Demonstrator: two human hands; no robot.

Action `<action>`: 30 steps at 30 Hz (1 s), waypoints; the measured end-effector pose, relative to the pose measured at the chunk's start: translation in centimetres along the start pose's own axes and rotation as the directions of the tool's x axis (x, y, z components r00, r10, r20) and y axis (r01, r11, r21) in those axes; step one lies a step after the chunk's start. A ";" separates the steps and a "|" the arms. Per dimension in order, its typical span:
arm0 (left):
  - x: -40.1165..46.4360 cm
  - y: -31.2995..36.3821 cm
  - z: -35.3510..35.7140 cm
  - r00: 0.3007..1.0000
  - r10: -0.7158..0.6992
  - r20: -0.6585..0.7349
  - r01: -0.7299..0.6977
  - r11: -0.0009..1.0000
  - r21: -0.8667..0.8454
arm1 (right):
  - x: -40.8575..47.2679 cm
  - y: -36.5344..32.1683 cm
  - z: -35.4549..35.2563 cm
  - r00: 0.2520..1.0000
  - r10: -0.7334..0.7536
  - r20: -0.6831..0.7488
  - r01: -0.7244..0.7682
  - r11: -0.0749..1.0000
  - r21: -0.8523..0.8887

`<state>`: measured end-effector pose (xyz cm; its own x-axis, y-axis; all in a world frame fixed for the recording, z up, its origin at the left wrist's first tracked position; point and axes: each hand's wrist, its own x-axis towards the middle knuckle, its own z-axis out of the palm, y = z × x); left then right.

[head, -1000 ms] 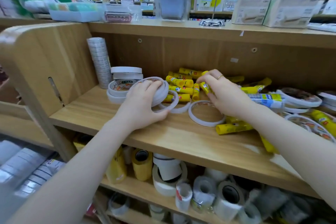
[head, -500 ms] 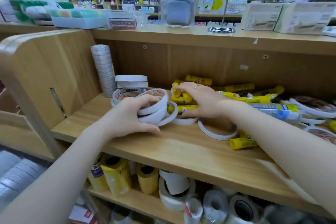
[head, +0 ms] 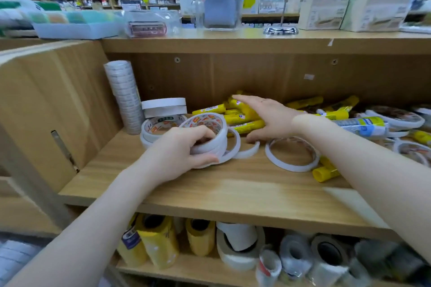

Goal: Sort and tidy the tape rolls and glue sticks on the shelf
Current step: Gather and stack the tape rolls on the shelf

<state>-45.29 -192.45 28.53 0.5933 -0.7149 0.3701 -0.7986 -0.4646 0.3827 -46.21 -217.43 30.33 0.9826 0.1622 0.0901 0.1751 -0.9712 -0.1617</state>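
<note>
Yellow glue sticks (head: 242, 117) half-hidden under right hand (head: 268, 119).

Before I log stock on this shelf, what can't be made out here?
Head view only:
- Glue sticks: several lie under the right hand, so no count.
- Tape rolls: the left hand grips the stack and covers its near side.
- Labels on the rolls: too small and blurred to read.
- Right end of the shelf: cut off by the frame edge.
- Lower shelf rolls: blurred, partly hidden by the board above.
</note>
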 end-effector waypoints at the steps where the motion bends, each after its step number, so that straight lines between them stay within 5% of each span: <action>1: 0.1 0.0 0.0 0.999 0.007 -0.036 -0.007 1.000 0.013 | -1.1 -0.1 -0.4 1.000 0.009 -0.015 -0.007 0.993 0.119; 5: 0.7 1.0 0.4 0.969 0.156 -0.191 -0.146 0.987 0.066 | -6.8 0.4 -1.8 0.982 0.002 -0.190 0.012 0.998 0.067; 10: 2.1 2.0 1.4 0.924 0.347 -0.160 -0.312 0.927 0.208 | -13.1 -0.2 -1.7 0.989 0.057 0.133 -0.043 0.993 -0.107; 14: 3.2 3.6 2.2 0.907 0.378 -0.186 -0.342 0.918 0.200 | -12.9 0.3 -0.3 0.999 0.032 0.008 -0.031 0.989 -0.146; 18: 4.8 5.5 3.5 0.900 0.411 -0.146 -0.392 0.909 0.139 | -12.5 2.0 -1.8 0.961 0.058 -0.272 0.001 0.977 0.212; 23: 6.9 8.5 4.5 0.859 0.438 -0.265 -0.432 0.898 0.083 | -12.7 3.6 -4.1 0.937 0.047 -0.347 0.130 0.874 0.469; 26: 7.3 9.5 4.8 0.854 0.435 -0.286 -0.445 0.895 0.032 | -12.6 5.4 -4.5 0.951 0.009 -0.309 0.103 0.933 0.344; 30: 6.3 9.3 6.4 0.913 0.386 -0.133 -0.383 0.923 0.050 | -12.7 9.7 -4.4 0.982 0.085 -0.168 -0.084 0.996 0.015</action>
<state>-49.63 -204.67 28.99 0.2470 -0.7626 0.5979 -0.9688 -0.1810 0.1694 -57.22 -229.67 31.99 0.9696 0.0469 0.2401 0.0928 -0.9787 -0.1833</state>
